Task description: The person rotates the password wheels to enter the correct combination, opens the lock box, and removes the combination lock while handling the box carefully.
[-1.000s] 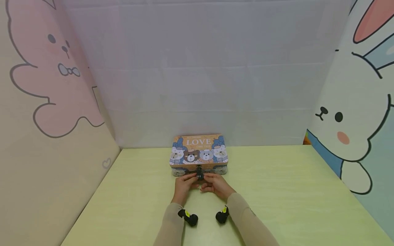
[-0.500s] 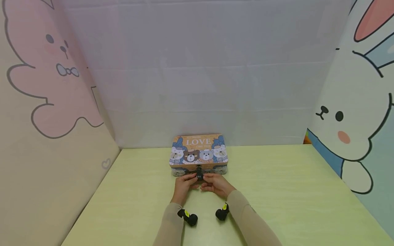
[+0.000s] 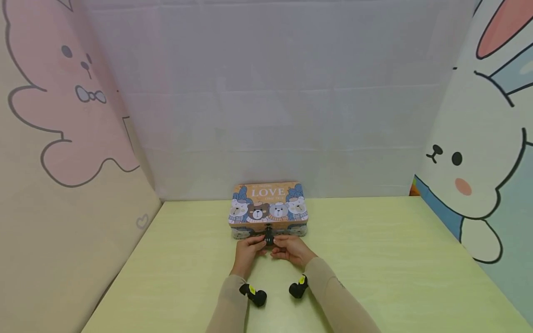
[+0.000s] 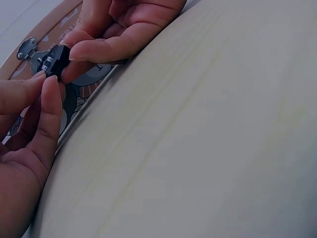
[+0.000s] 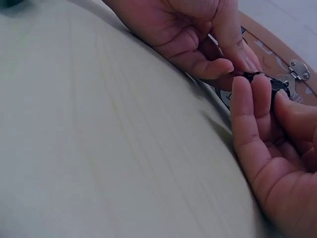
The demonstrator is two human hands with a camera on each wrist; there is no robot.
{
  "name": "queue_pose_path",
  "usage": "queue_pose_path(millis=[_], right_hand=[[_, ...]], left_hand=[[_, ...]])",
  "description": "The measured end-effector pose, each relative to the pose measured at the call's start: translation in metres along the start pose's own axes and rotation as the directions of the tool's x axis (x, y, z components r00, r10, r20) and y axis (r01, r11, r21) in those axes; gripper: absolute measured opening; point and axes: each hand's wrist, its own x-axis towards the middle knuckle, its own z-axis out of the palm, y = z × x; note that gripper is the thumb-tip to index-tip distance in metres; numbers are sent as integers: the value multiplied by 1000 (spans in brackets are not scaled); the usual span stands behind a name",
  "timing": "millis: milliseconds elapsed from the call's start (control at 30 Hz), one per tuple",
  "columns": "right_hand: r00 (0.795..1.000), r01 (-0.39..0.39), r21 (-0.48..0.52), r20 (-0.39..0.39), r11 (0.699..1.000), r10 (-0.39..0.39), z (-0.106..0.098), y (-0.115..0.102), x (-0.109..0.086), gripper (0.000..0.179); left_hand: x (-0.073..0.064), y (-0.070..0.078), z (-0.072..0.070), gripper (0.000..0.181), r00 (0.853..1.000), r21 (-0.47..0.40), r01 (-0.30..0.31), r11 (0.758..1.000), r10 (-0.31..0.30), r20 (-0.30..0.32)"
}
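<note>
A small black combination padlock (image 3: pixel 269 239) with pale number dials (image 4: pixel 47 63) is at the front clasp (image 4: pixel 27 48) of a closed tin box (image 3: pixel 268 203). The box lid bears cartoon bears and the word LOVE. My left hand (image 3: pixel 246 253) pinches the padlock from the left between thumb and fingertips. From the right, my right hand (image 3: pixel 294 249) pinches its other side. Both hands show close up in the wrist views, with fingertips covering parts of the lock (image 5: pixel 281 88). Whether the shackle is fastened cannot be told.
The box stands at the back of a pale yellow-green table (image 3: pixel 374 259), near a white backdrop (image 3: pixel 275 115). Side panels with a pink cartoon animal (image 3: pixel 83 125) and a white rabbit (image 3: pixel 470 152) flank the table. Black wrist cameras (image 3: pixel 258 297) are worn on both sleeves.
Both hands stay at the padlock, with only very slight shifts. The box stays in place and the lid remains closed.
</note>
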Motion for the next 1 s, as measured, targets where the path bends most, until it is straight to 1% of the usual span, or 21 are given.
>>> queue_pose_path(millis=[267, 367, 500, 600, 733, 767, 967, 1000], right_hand=[[999, 12, 11, -36, 1000, -12, 2, 2, 1, 34], [998, 20, 20, -57, 1000, -19, 3, 2, 2, 31], [996, 12, 45, -89, 999, -8, 4, 1, 2, 27], [995, 7, 68, -104, 998, 0, 4, 0, 2, 21], [994, 10, 101, -105, 995, 1, 3, -1, 1, 15], [994, 10, 111, -105, 994, 2, 3, -2, 1, 14], [993, -7, 158, -116, 987, 26, 4, -6, 2, 11], [992, -12, 161, -120, 987, 31, 4, -6, 2, 11]], left_hand=[[-2, -2, 4, 24, 999, -14, -19, 1000, 19, -46], [-3, -1, 5, 24, 998, -28, -7, 1000, 5, -65], [-5, 1, 8, 24, 996, -45, 10, 999, -14, -88], [-6, 3, 10, 24, 996, -51, 3, 999, -7, -92], [-7, 3, 11, 24, 996, -76, 8, 997, -15, -93], [-9, 6, 11, 25, 996, -86, 15, 996, -22, -89], [-7, -1, 15, 25, 994, -133, 29, 991, -42, -97], [-6, -5, 15, 25, 994, -137, 29, 990, -44, -104]])
